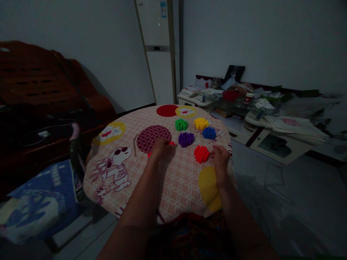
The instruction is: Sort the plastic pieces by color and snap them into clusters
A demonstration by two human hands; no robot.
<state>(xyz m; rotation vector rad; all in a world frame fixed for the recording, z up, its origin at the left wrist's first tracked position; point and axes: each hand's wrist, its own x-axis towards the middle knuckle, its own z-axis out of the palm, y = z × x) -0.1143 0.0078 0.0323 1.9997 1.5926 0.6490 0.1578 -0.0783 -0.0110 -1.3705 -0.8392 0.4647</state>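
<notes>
My left hand (pixel 161 147) rests on the round cloth-covered table (pixel 173 187) with its fingers curled over small red pieces (pixel 171 143). My right hand (pixel 220 156) lies closed beside a cluster of red pegs (pixel 201 154), touching its right side; what its fingers hold is hidden. Farther back stand a purple cluster (pixel 185 139), a green cluster (pixel 181 124), a yellow cluster (pixel 201 123) and a blue cluster (pixel 209 133).
A dark wooden sofa (pixel 40 94) stands left, with a blue bag (pixel 38 198) on the floor. A cluttered low cabinet (pixel 244 104) runs along the right wall. A tall white appliance (pixel 159 50) stands behind the table.
</notes>
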